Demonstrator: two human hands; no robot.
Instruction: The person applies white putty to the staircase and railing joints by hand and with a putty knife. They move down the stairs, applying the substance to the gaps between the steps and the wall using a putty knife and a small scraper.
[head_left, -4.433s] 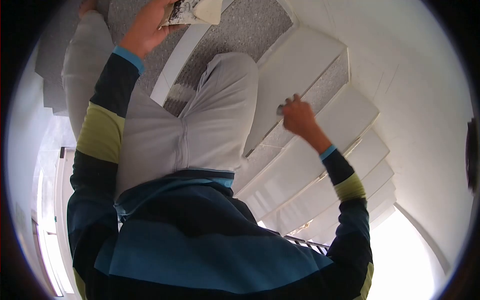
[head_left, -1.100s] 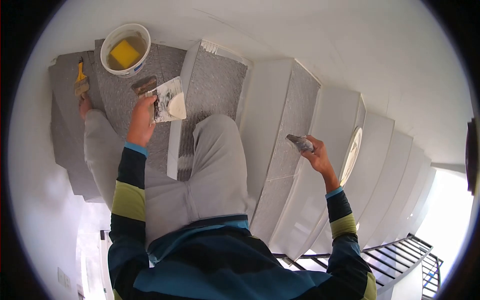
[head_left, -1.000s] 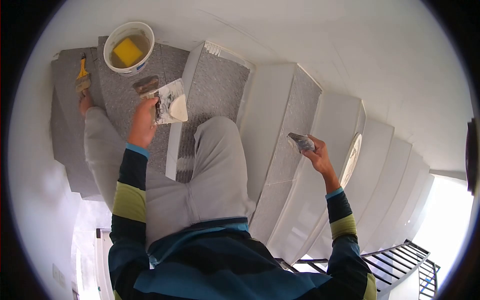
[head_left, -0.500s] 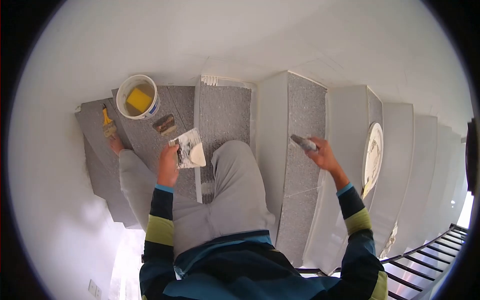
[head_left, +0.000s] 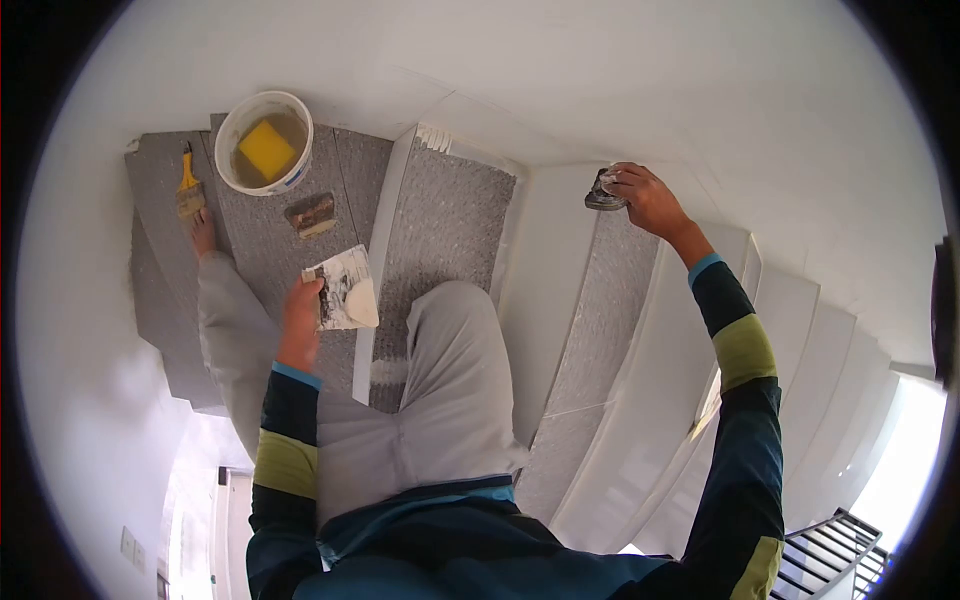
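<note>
the small tool in the right hand was mostly covered by the fingers, so its blade and its contact with the stair tread could not be told. the left hand hid the near edge of the smeared board, and the bent knee covered part of the tread beneath it. the foot by the yellow brush was partly hidden, and the railing was cut off by the dark lens rim.
</note>
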